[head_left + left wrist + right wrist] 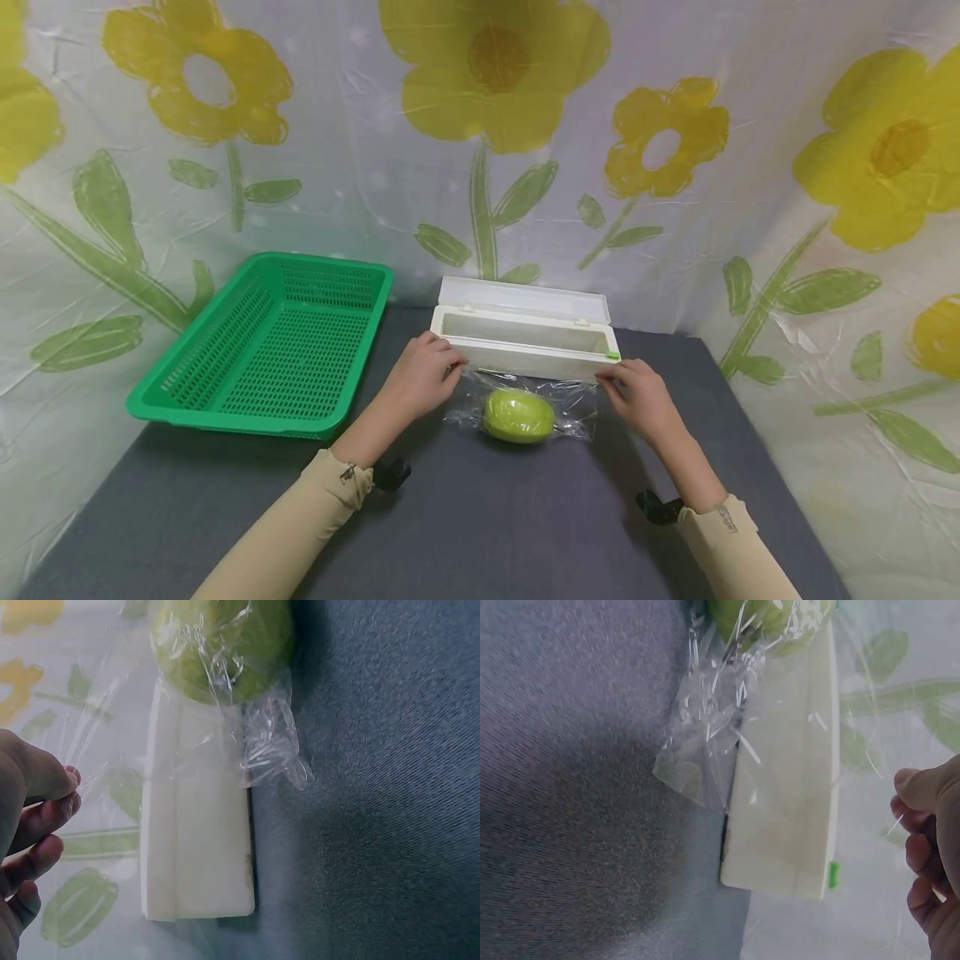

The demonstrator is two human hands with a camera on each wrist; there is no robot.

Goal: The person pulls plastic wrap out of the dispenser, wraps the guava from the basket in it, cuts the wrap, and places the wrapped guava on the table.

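A round yellow-green fruit [517, 415] lies on the dark table, covered by clear plastic wrap [577, 407]. With thumb and fingertips, my left hand [425, 372] pinches the wrap's far left edge; the film stretches from those fingers [56, 784] toward the fruit in the left wrist view. At the other corner, my right hand [637, 396] pinches the film between thumb and forefinger. Just behind the fruit stands a white plastic-wrap dispenser box [517, 360], its lid [525, 298] tipped back and a green slider [613, 355] at its right end. Crumpled wrap [705, 735] hangs beside the fruit.
A green perforated basket [360, 350] stands on the left side of the table, close to my left forearm. Behind and beside the table hangs a white curtain [330, 208] printed with yellow flowers. The table's right edge runs past my right arm.
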